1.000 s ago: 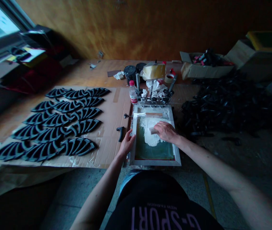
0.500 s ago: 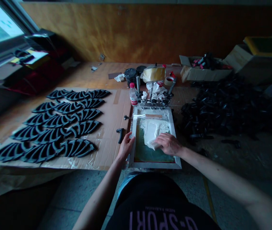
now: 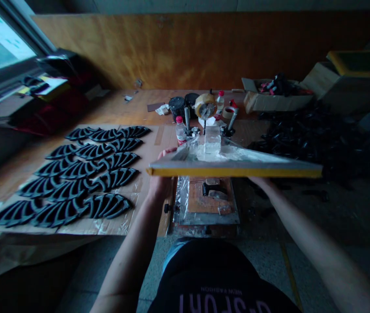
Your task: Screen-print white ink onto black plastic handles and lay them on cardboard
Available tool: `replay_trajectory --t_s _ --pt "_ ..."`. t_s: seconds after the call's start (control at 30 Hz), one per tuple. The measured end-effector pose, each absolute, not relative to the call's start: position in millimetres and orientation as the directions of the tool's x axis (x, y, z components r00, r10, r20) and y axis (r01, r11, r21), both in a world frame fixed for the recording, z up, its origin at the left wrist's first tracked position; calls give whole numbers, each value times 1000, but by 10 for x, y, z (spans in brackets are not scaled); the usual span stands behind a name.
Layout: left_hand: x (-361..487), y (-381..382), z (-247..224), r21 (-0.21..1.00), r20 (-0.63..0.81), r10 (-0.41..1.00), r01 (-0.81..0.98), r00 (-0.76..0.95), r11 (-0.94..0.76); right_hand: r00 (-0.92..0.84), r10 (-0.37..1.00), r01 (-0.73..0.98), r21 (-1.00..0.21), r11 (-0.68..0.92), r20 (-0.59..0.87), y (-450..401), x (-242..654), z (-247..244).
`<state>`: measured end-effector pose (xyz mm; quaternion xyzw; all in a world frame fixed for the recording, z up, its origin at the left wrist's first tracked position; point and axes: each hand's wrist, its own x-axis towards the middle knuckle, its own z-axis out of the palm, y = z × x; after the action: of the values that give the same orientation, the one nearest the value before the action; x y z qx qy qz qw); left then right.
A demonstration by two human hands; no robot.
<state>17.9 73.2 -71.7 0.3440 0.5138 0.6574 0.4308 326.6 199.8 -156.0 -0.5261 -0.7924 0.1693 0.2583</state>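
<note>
A screen printing frame (image 3: pixel 279 168) is tilted up, its near edge raised toward me and yellow along the underside. My left hand (image 3: pixel 159 184) grips its left side, fingertips showing above the rim. My right hand is hidden behind the frame; only the wrist and forearm show beneath the right part of the edge. A pale scraper block (image 3: pixel 213 138) stands on the mesh among white paste. Under the raised frame, a curved black handle-like part (image 3: pixel 215 190) lies on a brown base plate (image 3: pixel 196 202).
Rows of curved black parts (image 3: pixel 106 206) lie on cardboard (image 3: pixel 150 152) at left. A dark heap of similar parts (image 3: pixel 305 139) fills the right. Behind the frame stand metal posts (image 3: pixel 187 117), a bottle (image 3: pixel 180 131), black tubs (image 3: pixel 176 106) and a cardboard box (image 3: pixel 273 101).
The frame's near edge has swung up from flat, uncovering the base plate and black part. My right hand has left the scraper and gone behind the frame; the scraper now stands farther back.
</note>
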Motion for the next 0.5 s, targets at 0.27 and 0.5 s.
replay_trajectory --t_s 0.27,0.5 --pt "673 550 -1126 926 -226 894 -370 -388 73 -435 896 872 -290 394 -92 1152 2605 -1984" --pt "936 -36 -1929 719 -611 782 -497 -120 485 -700 702 569 -489 660 133 698 2369 -1722"
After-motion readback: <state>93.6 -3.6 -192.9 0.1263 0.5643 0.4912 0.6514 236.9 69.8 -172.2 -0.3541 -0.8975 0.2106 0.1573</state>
